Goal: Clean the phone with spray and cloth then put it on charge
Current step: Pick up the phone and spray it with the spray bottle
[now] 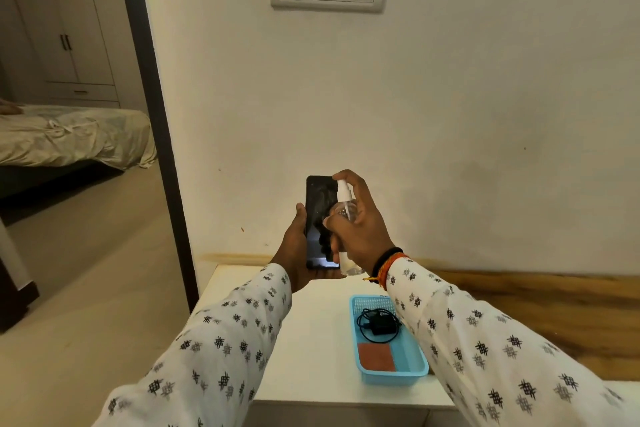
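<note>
While the cloth [375, 356] and charger [380, 322] lie unused in the blue tray [417, 362] on the white table [311, 340], at five o'clock from the hands, the job looks barely begun. Farther out, the left hand [297, 253] grips the phone [320, 218] upright; at its three o'clock, the right hand [360, 225] clasps the spray bottle [344, 204], a finger on its nozzle. Wiping and charging remain.
</note>
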{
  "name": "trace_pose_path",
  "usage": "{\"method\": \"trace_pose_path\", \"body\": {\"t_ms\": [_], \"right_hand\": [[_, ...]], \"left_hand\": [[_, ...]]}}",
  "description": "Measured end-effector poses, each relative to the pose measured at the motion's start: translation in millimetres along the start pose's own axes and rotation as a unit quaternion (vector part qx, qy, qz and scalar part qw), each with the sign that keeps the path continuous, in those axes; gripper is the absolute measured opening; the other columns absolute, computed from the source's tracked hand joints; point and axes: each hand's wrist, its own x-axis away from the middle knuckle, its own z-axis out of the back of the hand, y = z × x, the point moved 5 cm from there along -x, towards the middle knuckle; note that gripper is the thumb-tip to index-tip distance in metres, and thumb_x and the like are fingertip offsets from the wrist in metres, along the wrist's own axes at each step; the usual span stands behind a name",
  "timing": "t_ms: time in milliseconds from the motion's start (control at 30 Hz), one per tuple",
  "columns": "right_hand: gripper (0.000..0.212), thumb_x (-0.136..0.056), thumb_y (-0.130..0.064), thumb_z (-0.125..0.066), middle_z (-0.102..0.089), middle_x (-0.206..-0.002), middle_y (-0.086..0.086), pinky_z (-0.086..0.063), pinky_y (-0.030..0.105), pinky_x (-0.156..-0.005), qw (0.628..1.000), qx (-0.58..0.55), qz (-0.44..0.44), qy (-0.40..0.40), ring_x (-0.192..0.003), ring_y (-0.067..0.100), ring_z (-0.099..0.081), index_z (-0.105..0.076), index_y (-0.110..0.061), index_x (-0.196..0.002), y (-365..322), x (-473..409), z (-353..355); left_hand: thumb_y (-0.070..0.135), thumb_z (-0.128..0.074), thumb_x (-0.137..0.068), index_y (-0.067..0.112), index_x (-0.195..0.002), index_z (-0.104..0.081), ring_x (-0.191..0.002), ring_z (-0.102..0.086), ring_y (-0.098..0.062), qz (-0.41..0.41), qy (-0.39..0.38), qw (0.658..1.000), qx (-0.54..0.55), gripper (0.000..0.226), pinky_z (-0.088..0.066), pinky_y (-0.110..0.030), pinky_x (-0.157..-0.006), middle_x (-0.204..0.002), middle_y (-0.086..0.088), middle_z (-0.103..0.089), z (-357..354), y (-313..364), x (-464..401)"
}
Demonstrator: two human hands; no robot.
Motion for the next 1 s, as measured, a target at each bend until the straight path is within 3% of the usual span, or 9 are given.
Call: {"method": "trace_pose_path", "body": {"t_ms": [433, 567, 733, 833, 1000], "right_hand": [[0.06, -0.08, -0.001, -0.058, -0.056, -0.069, 0.013, -0.054, 0.042, -0.043, 1.0, -0.007, -0.01, 0.004, -0.04, 0.027, -0.054, -0.043, -0.039, -0.125, 3, 3, 2], [0.059, -0.081, -0.002, -0.059, -0.057, -0.072, 0.016, -0.055, 0.043, -0.043, 1.0, -0.01, -0.013, 0.009, -0.041, 0.027, -0.055, -0.043, -0.039, -0.124, 2, 4, 2], [0.062, -0.081, -0.003, -0.06, -0.059, -0.072, 0.008, -0.055, 0.042, -0.045, 1.0, -0.026, -0.015, 0.008, -0.043, 0.029, -0.055, -0.042, -0.041, -0.126, 3, 8, 2], [0.063, -0.081, -0.001, -0.059, -0.058, -0.067, 0.008, -0.054, 0.04, -0.045, 0.999, -0.028, -0.017, -0.004, -0.041, 0.031, -0.055, -0.041, -0.041, -0.126, 7, 15, -1], [0.063, -0.08, 0.002, -0.055, -0.057, -0.065, 0.01, -0.053, 0.042, -0.041, 0.998, -0.029, -0.022, -0.044, -0.037, 0.034, -0.053, -0.041, -0.038, -0.126, 11, 27, -19]], "left_hand": [[0.081, -0.03, -0.085, 0.021, -0.131, -0.06, -0.101, -0.069, -0.041, -0.004, 0.025, 1.0, 0.001, 0.081, -0.058, -0.059, -0.079, -0.124, -0.018, -0.068, 8, -5, -3], [0.08, -0.027, -0.088, 0.02, -0.132, -0.06, -0.095, -0.069, -0.037, -0.003, 0.016, 1.0, 0.003, 0.081, -0.059, -0.057, -0.079, -0.114, -0.016, -0.069, 5, -5, -4], [0.081, -0.026, -0.087, 0.02, -0.133, -0.059, -0.098, -0.068, -0.037, -0.009, 0.019, 1.0, -0.001, 0.083, -0.059, -0.056, -0.08, -0.12, -0.017, -0.068, 9, -5, -5], [0.084, -0.026, -0.084, 0.022, -0.125, -0.065, -0.092, -0.073, -0.035, -0.005, 0.019, 1.0, 0.005, 0.084, -0.059, -0.051, -0.072, -0.113, -0.014, -0.074, 12, -3, -6], [0.084, -0.026, -0.084, 0.029, -0.094, -0.081, -0.087, -0.076, -0.029, -0.002, 0.0, 1.0, 0.025, 0.078, -0.059, -0.044, -0.07, -0.103, -0.008, -0.078, 10, -4, -7]]}}
